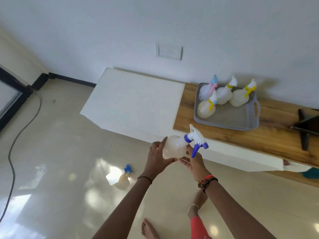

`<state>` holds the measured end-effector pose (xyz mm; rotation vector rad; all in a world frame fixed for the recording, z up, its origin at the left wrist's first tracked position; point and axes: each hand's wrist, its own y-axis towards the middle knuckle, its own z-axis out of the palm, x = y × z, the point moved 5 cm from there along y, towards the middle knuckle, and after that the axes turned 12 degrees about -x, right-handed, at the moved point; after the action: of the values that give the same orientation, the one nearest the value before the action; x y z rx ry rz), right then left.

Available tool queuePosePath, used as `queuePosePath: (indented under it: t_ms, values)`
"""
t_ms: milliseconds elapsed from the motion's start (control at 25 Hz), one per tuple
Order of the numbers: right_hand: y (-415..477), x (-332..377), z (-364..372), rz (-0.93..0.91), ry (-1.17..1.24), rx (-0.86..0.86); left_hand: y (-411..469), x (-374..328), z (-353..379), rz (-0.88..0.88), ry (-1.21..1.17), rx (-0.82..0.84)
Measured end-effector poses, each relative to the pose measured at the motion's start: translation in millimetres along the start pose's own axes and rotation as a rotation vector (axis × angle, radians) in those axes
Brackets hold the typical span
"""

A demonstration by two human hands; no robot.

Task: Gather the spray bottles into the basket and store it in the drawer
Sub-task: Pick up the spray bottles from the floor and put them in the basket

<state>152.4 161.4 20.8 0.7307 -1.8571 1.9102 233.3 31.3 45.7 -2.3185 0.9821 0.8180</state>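
Glossy cream floor tiles [51,152] fill the left and lower parts of the frame, under a plain white wall [120,23]. A thin black cable [19,135] snakes down the far left. Lower left of centre, a translucent spray bottle with a blue trigger head [120,178] lies on its side on the floor, well apart from everything else. Above it a white flat surface [134,99] juts out from the wall, with a white wall plate [168,51] higher up.

At centre, the left hand [158,156] has its grip clenched round the body of a translucent round spray bottle with a blue-and-white trigger head [174,149], held tilted in the air in front of the desk edge, nozzle toward the upper right. The right hand [193,163] lies palm-up just under that bottle, its grip released, fingers fairly straight, thumb up by the neck.

In the right half, the brown wooden desk [250,140] carries a grey perforated plastic basket [226,124] with side handles. Four translucent spray bottles stand upright inside (all crowded toward its upper-left part): one with a pink-and-blue head [206,91] and three with yellow-and-white heads [206,109]. A dark angular object [307,125] sits at the right edge, cut off by the frame.
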Motion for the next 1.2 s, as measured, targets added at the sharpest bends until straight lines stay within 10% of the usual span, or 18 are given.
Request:
queuePosePath:
  t_ms: [560,1200]
  values:
    - [148,148,-128,0.087,0.26,-0.277,120,-179,170,-0.234,-0.446,0.173]
    - [247,175,-131,-0.006,0.161,-0.458,197,-182,271,-0.598,-0.705,0.261]
